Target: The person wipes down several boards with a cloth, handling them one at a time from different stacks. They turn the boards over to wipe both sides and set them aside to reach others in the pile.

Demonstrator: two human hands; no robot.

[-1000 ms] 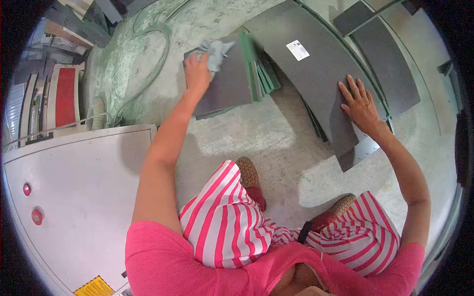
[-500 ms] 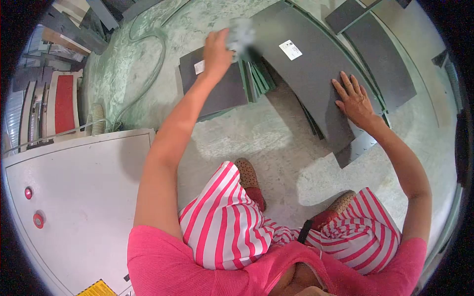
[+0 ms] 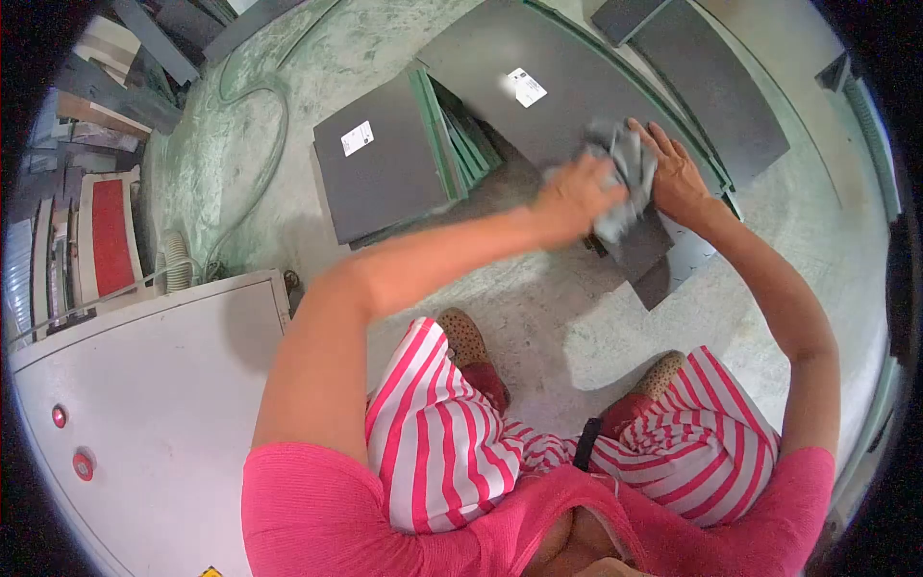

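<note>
A long dark grey panel (image 3: 538, 53) with a white label (image 3: 526, 87) lies in front of me on a stack with green edges. My left hand (image 3: 577, 200), smeared by motion, grips a crumpled grey cloth (image 3: 630, 168) over the panel's near part. Just to the right of the cloth, my right hand (image 3: 681, 181) rests on the panel by its right edge, fingers stretched out. The cloth comes right up to the right hand's fingers in this view.
A smaller stack of dark panels (image 3: 380, 178) with a label lies to the left. Another dark panel (image 3: 711, 82) is at the right. A white cabinet (image 3: 154, 375) with red buttons stands at my left, and a hose (image 3: 279, 144) runs across the floor.
My left hand has swept the cloth from the panel's far left end toward the near right, close to my right hand. The right hand stays on the panel; the view has shifted slightly.
</note>
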